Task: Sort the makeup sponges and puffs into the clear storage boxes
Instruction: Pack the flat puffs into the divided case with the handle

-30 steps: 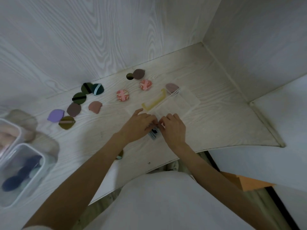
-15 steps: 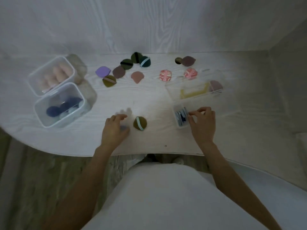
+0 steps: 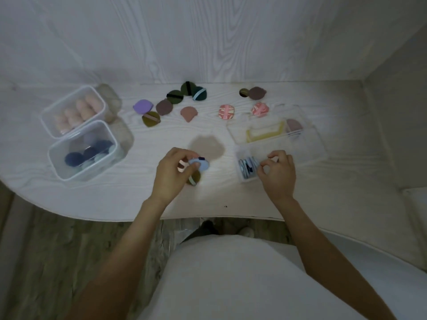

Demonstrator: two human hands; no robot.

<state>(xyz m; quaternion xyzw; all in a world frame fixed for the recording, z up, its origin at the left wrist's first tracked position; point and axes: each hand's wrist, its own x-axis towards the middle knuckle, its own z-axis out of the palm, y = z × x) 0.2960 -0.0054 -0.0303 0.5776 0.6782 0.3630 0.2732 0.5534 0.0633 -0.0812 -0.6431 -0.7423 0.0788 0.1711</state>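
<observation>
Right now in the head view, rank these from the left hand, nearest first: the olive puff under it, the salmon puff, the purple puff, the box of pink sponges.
From the left hand:
1. Olive puff, just beneath the fingers.
2. Salmon puff, straight behind.
3. Purple puff, back left.
4. Box of pink sponges, far left.

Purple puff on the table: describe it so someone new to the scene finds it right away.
Start at the two clear boxes at the table's left end and move right to the loose row of puffs along the back wall. The purple puff is the leftmost of that row, beside a brown puff and above an olive puff. It is the only purple one there.
</observation>
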